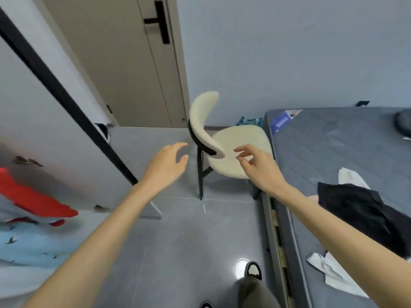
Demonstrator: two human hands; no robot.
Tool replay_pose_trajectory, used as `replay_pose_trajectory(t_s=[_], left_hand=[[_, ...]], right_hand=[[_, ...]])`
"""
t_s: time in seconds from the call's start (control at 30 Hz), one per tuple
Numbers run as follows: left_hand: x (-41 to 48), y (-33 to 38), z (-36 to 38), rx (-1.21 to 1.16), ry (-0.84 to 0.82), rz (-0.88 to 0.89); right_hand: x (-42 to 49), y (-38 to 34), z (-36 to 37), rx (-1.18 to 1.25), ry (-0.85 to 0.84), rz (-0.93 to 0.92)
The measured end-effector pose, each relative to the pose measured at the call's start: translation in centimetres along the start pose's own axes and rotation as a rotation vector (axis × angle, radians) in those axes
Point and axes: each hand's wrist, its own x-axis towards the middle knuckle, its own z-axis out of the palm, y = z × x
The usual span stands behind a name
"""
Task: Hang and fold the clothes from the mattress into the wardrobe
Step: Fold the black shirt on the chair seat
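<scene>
Grey-walled room, tiled floor. Your mattress (347,152) carries the black garment (360,210) at its near left edge: soft, light, limp; judged best pinched at shoulders or waistband. Your left hand (165,166) and right hand (259,168) reach forward over the floor, fingers spread, empty.

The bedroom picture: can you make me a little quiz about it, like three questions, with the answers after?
1. True or false: the left hand is holding a shirt.
2. What lies on the grey mattress nearest the right hand? A) a black garment B) a yellow towel C) a shoe
3. Fill in: the cream chair stands on the floor between the door and the ____.

Key: 1. False, both hands are open and empty. 2. A, the black garment. 3. Mattress.
</scene>
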Motion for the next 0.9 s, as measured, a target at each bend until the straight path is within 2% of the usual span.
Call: replay_pose_trajectory(t_s=[0.17,0.47,0.63,0.9], left_hand=[[4.8,7.4,9.3,-0.002,-0.195,0.11],[10.2,20.4,27.1,0.046,-0.53,0.198],[11.4,25.4,36.5,0.101,-0.692,0.28],[14.5,30.7,51.3,0.074,-0.895,0.382]], right_hand=[[-2.4,11.1,-4.9,-0.014,0.089,0.253],[-7.8,29.6,-11.8,0.027,0.142,0.659],[-11.0,37.9,-13.8,0.043,0.105,0.868],[-13.0,49.7,-14.3,0.01,0.161,1.14]])
